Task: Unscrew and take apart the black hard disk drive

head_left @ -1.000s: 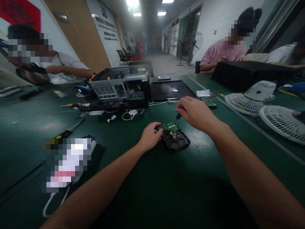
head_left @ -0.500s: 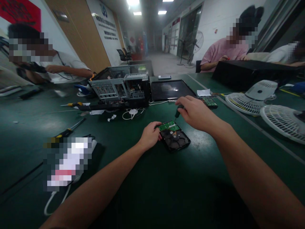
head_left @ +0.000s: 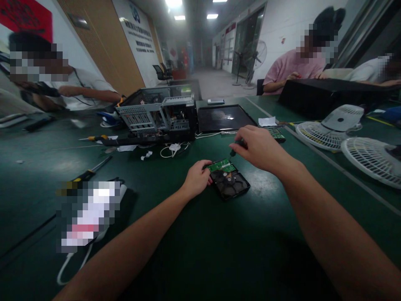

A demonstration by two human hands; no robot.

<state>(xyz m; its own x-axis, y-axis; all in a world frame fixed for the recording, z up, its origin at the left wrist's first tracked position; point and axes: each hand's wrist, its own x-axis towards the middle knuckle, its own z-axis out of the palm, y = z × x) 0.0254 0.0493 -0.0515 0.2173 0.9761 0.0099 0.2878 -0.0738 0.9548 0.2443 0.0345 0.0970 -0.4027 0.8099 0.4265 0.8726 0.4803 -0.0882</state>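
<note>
A black hard drive (head_left: 232, 184) with a green circuit board (head_left: 222, 165) along its far edge lies on the dark green table (head_left: 194, 242). My left hand (head_left: 199, 177) grips the drive's left side, fingers and thumb around its edge. Above the drive's far right part, my right hand (head_left: 255, 146) is closed on a small dark screwdriver (head_left: 232, 153). The screwdriver points down at the circuit board; whether its tip touches a screw is too small to tell.
An opened computer case (head_left: 156, 117) and a black panel (head_left: 222, 118) stand beyond the drive. White fan parts (head_left: 328, 129) lie right. A yellow-black screwdriver (head_left: 84, 175) and a blurred device (head_left: 94, 213) lie left. People sit at both sides.
My right hand has turned and shifted slightly right around the screwdriver handle, which now leans more. My left hand and the drive stay in place.
</note>
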